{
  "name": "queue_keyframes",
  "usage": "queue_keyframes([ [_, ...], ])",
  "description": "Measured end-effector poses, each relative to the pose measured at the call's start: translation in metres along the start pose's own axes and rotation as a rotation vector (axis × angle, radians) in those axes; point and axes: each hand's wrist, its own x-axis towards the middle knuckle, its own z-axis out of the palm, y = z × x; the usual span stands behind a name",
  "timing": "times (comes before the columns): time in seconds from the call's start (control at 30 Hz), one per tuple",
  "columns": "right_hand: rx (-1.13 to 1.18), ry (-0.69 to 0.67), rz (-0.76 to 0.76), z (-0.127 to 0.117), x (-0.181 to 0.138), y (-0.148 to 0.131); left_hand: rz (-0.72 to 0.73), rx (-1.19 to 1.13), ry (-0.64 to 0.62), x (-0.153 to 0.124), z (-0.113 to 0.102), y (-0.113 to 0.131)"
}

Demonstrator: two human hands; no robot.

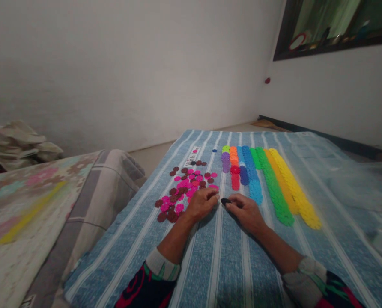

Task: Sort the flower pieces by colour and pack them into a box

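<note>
My right hand [244, 210] pinches a black scalloped disc [225, 201] between thumb and fingers, just above the striped cloth. It may be more than one disc; I cannot tell. Close to its left, my left hand [204, 202] has its fingers curled together, and whatever they hold, if anything, is hidden. Beside that hand lies a loose spread of pink discs [179, 208] and brown discs [162, 217], all flower-edged. Beyond my right hand, overlapping discs lie in colour rows: purple [225, 160], red [235, 182], blue [255, 192], green [277, 205] and yellow [302, 196].
A blue striped cloth [139, 256] covers the table. Printed lettering [191, 158] and a single blue disc [214, 150] lie at the far side. Clear plastic bags [358, 188] rest on the right. A cloth-covered surface with a yellow strip [33, 211] stands at left.
</note>
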Motion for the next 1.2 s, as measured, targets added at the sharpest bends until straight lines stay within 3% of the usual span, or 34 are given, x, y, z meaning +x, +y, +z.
queue_keyframes([
  [0.07, 0.004, -0.002, 0.021, 0.000, 0.000, -0.001, 0.039, 0.242, 0.141, 0.005, -0.004, -0.004],
  [0.13, 0.005, -0.002, 0.032, 0.000, 0.000, -0.002, 0.065, 0.445, 0.193, 0.011, -0.007, -0.008],
  [0.3, 0.000, -0.012, 0.030, 0.001, 0.000, -0.002, -0.019, 0.737, 0.117, 0.015, -0.009, -0.013],
  [0.53, 0.004, -0.028, 0.045, 0.001, -0.001, 0.000, -0.121, 0.775, 0.032, 0.003, -0.016, 0.002],
  [0.77, 0.023, -0.021, 0.044, 0.001, 0.000, -0.001, -0.283, 0.891, 0.161, 0.004, -0.029, 0.002],
  [0.97, 0.041, -0.010, 0.053, 0.002, 0.001, 0.000, -0.304, 0.967, 0.185, 0.028, -0.038, -0.011],
  [1.2, 0.093, -0.005, 0.055, 0.003, 0.003, 0.000, -0.406, 0.966, 0.244, 0.061, -0.034, -0.019],
])
